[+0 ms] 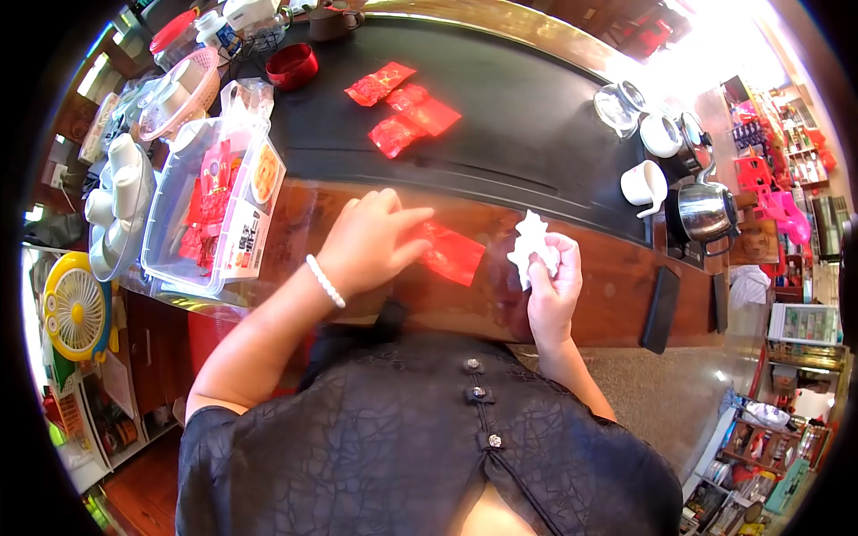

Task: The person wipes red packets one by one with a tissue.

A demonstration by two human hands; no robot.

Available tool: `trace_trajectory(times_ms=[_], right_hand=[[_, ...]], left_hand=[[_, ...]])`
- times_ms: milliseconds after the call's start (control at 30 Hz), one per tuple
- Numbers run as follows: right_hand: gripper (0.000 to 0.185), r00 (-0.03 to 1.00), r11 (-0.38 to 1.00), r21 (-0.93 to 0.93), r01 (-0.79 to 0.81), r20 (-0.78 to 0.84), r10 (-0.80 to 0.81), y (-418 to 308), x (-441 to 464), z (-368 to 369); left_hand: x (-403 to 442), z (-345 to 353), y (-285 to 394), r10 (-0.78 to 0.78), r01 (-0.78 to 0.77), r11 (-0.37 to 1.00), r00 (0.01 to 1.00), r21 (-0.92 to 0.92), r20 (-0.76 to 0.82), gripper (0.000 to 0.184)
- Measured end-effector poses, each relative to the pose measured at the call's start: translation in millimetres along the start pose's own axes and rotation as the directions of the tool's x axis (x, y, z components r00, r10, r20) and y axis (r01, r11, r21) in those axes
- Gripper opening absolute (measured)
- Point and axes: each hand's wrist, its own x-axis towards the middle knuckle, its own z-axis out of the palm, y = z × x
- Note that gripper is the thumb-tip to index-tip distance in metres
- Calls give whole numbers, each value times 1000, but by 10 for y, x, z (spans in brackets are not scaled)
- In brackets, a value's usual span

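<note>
Black patterned top [357, 438] nearest cam, bottom ctr; 3 metal-look buttons down front. Beyond it, glossy brown wood tabletop [599, 290] across mid-frame, w/ dark tray [527, 116] filling upper ctr. Strong glare upper R. Room: yellow fan [76, 304] far L, crowded shelves [760, 447] lower R.

Counts: 3 tray packets [424, 109], red, bunched upper ctr. 1 red bowl [292, 67] and 1 brown teapot [332, 22], upper L. 1 clear plastic box [165, 228], L of frame, holding more red packets [213, 192]; these overlap, no. can't be told. Far L, clear container [141, 201] of white cups, overlapping, not countable. 1 pink basket [207, 71] above it. R side: 1 glass vessel [617, 107], 1 white pitcher [642, 183], 1 metal kettle [706, 210], 1 black phone-like slab [660, 311].

Hands apart, 1 loose red packet [458, 257] flat on wood betw. them, ctr frame. L hand [371, 237] palm down, fingers bent, tips over packet's L end; can't tell if pinching or only touching. 1 white bead bracelet [325, 281] on L wrist. R hand [556, 286], R of ctr, raised, thumb & fingers closed on crumpled white tissue [531, 239], which sticks out above & L of the grip.
</note>
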Motion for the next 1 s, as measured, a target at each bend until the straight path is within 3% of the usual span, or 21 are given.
trace_trajectory(times_ms=[100,167,233,267,500,633,767,800,867,900,933,1000], right_hand=[[37,885,816,-341,466,172,-433,-111,159,319],[45,779,655,-431,621,436,-451,-157,204,509],[50,713,460,-569,682,655,-249,-151,114,686],[49,713,394,-607,690,664,-226,-158,38,724],[44,635,309,-569,762,751,-182,-267,-34,386],[36,606,413,-486,770,759,-237,-317,-43,212],[37,633,572,-395,719,712,-304,-266,-87,5],[31,686,650,-400,646,678,-265,-257,-91,-49],[32,884,911,-303,278,452,-119,-267,-122,-117],[33,940,976,-204,77,341,-3,-282,-127,-136],[25,962,986,-133,-103,240,133,-268,-102,-177],[25,982,991,86,-107,162,92,-216,17,-175]], left_hand=[[-116,147,103,-47,47,999,985,-6,-163,41],[-144,225,119,-68,72,997,973,9,-221,37],[-169,297,60,-62,76,996,969,53,-240,36],[-182,303,63,-65,75,997,964,29,-258,34],[-158,235,158,-81,76,997,961,-28,-263,35],[-157,205,154,-88,81,996,968,-38,-236,37],[-154,169,163,-83,55,992,962,-114,-261,28],[-153,165,165,-77,40,989,960,-141,-269,25],[-176,175,148,-56,-48,919,967,-391,-249,20],[-186,179,144,-42,-89,857,970,-507,-240,18],[-185,143,167,118,-230,925,930,-303,-347,18],[-223,146,168,256,-319,937,904,-142,-341,19]])
